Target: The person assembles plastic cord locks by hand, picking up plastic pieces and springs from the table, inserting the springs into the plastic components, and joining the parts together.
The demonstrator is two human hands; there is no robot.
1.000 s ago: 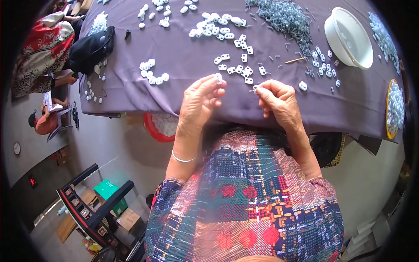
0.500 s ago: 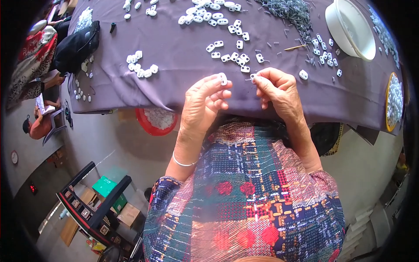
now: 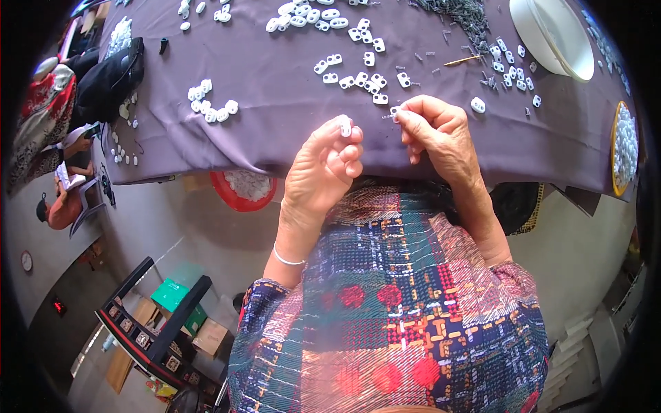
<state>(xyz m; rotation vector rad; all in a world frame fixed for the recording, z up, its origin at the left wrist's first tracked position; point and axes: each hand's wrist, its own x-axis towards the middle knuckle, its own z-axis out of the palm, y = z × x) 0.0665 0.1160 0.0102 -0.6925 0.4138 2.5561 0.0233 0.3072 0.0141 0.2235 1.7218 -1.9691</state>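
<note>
White oval piece [image 3: 345, 126] is hanging over the tablecloth [image 3: 261, 69], closer to its near edge than earlier; left hand [image 3: 314, 168] is pinching it, lower fingers [image 3: 352, 153] curling; right hand [image 3: 439, 138] is pinching a small white part [image 3: 394, 112].

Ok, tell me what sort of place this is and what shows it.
Likely a small-parts workroom: a cloth-covered table strewn with white pieces, a heap of grey spring-like bits, and a red basin of pale bits by the table's near edge.

At left are a round clock [image 3: 26, 261], green box [image 3: 170, 294] and cardboard box [image 3: 211, 336].
</note>
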